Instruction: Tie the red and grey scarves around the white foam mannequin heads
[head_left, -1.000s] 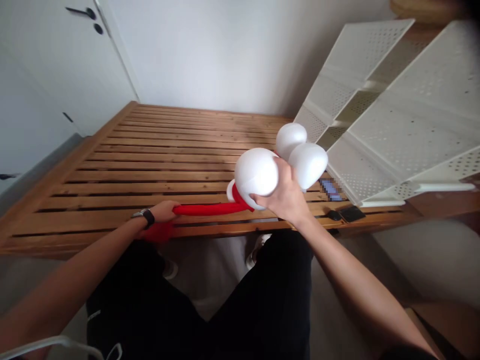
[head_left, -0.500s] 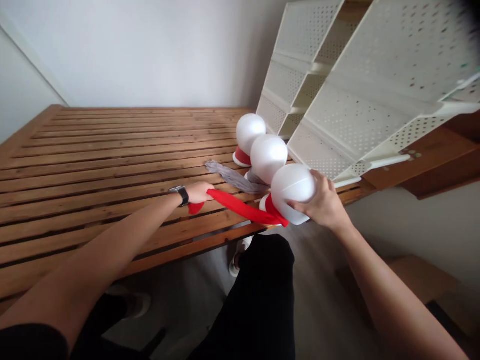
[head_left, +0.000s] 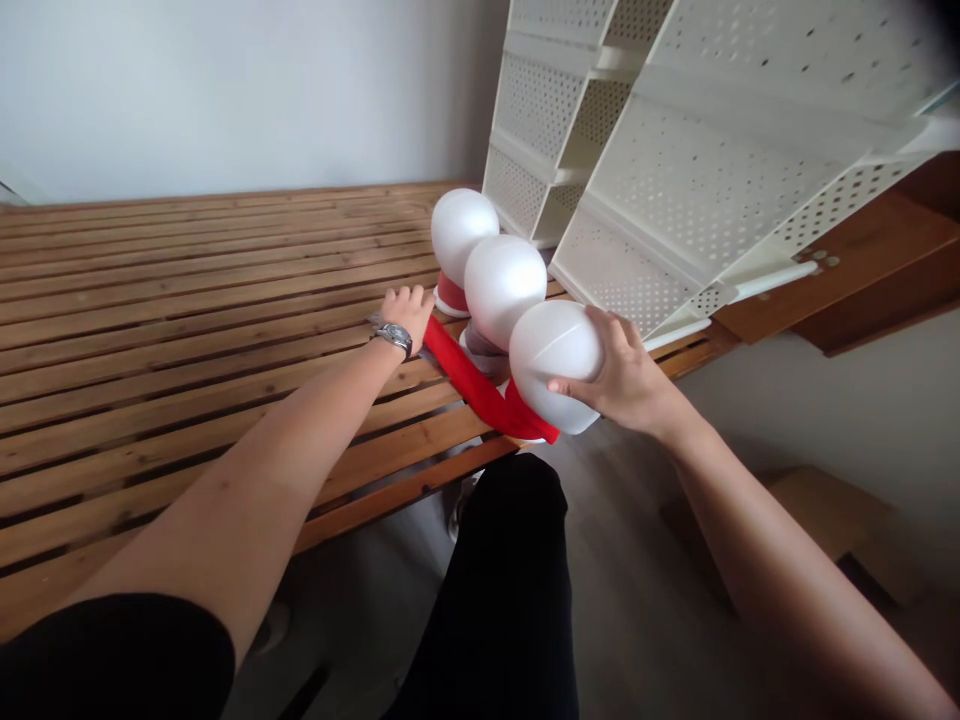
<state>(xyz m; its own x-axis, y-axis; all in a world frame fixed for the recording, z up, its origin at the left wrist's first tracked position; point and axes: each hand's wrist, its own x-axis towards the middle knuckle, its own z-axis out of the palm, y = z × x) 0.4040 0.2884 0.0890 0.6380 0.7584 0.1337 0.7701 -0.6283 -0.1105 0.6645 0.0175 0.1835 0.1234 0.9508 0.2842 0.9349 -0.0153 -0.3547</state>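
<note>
Moved since the earlier frame: the left hand (head_left: 405, 318) has shifted away from the body across the slats, and the red fabric strip (head_left: 469, 375) now runs from it in a straight, apparently taut diagonal. Left hand: closed, knuckles upward, over the strip's far end, just beside the red base of the far foam ball (head_left: 463, 232). Right hand (head_left: 622, 380): curved around the near foam ball (head_left: 555, 367), thumb below and fingers across the top, gripping it above the front edge of the slatted wooden table (head_left: 187, 300). The strip passes around the near ball's base. The middle foam ball (head_left: 505, 290) stands between the other two, with grey fabric (head_left: 476, 355) at its base. A white perforated shelf unit (head_left: 675, 170) leans just behind the row. Step in hand, as judged: tensioning the strip around the near ball. This hold calls for a steady ball and unbroken tension.
</note>
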